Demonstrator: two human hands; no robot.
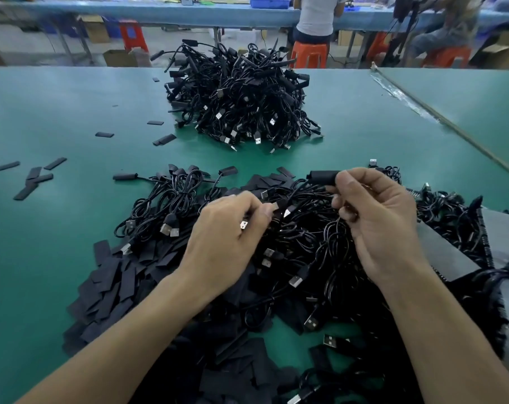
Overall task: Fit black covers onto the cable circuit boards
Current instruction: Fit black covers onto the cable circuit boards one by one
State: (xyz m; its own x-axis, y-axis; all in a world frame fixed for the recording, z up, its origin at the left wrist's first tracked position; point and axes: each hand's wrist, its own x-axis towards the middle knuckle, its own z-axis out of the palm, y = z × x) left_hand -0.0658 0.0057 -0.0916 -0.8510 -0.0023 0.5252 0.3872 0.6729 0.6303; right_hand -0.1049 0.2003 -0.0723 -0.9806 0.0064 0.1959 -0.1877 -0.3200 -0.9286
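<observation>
Black cover [323,176] is pinched by the right grip [373,220], a cable plug [243,224] by the left grip [227,234]. Full, square seating is advised.

Green work table [72,112], long blue bench [160,13] behind, orange stools [308,55], cardboard boxes [117,58] on grey floor [171,39].

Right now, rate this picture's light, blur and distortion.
Head view: even, soft light; left hand pinching a cable and right hand pinching a cover are sharp; the far bench is blurred; the wide-angle lens stretches the forearms; loose covers merge darkly.
</observation>
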